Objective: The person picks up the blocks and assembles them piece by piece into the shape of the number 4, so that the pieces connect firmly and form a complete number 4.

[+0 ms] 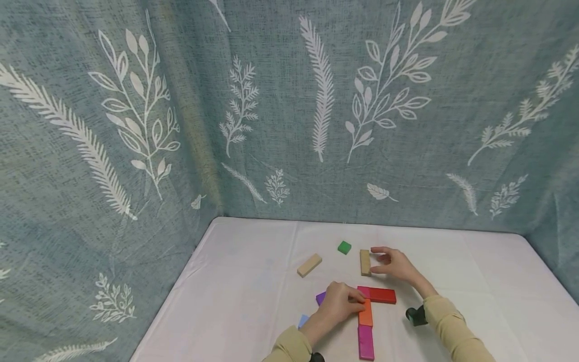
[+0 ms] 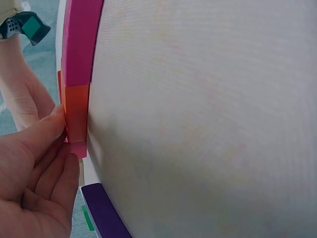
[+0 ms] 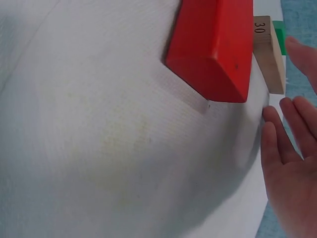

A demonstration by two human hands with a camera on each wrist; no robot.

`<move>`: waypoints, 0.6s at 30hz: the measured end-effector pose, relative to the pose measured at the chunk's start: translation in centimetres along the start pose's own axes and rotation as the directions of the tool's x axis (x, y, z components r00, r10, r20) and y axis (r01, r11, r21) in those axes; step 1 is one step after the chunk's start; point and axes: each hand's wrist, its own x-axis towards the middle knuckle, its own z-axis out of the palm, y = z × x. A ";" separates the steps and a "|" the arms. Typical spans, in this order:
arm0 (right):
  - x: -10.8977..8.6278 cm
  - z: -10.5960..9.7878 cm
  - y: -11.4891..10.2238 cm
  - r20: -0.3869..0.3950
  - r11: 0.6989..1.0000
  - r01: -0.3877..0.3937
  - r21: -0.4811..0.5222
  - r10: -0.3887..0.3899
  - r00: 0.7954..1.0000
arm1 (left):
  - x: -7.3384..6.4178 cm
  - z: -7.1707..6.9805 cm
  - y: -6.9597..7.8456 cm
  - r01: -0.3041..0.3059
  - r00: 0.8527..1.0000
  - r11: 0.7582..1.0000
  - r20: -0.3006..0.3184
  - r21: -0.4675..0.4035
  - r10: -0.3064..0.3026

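My left hand [image 1: 340, 303] is over an orange block [image 1: 365, 314], its thumb and curled fingers pinching near the far end. The orange block lies in line between a magenta block [image 1: 366, 343] and a pink block [image 1: 363, 290]. In the left wrist view, the thumb meets the orange block's upper edge, and other fingertips lie beside the pink end. A red block [image 1: 382, 295] extends rightward from the pink one. My right hand [image 1: 394, 263] spreads thumb and fingers just right of a wooden block [image 1: 365, 262], marked 30 in the right wrist view, with a gap between.
Another wooden block [image 1: 309, 265] lies slanted at the left, and a small green block [image 1: 344, 247] farther back. A purple block [image 1: 320, 297] and a light blue block [image 1: 303, 320] are partly hidden by the left arm. White cloth [image 1: 244, 281] covers the table; patterned curtains [image 1: 280, 125] hang behind.
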 end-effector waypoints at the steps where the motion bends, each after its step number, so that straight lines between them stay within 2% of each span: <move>1: 0.0 0.1 0.1 0.002 1.000 0.000 0.000 0.000 1.000 | 0.0 0.0 0.0 0.002 1.000 1.000 0.000 -0.003 -0.002; 9: 0.1 0.3 0.3 0.026 1.000 0.002 0.001 -0.002 1.000 | 0.0 0.0 0.0 0.003 1.000 1.000 0.002 -0.010 -0.003; 18: 0.1 0.5 0.4 0.064 1.000 -0.005 0.011 0.005 0.998 | -0.1 0.1 -0.1 0.033 0.999 0.999 0.009 -0.028 -0.033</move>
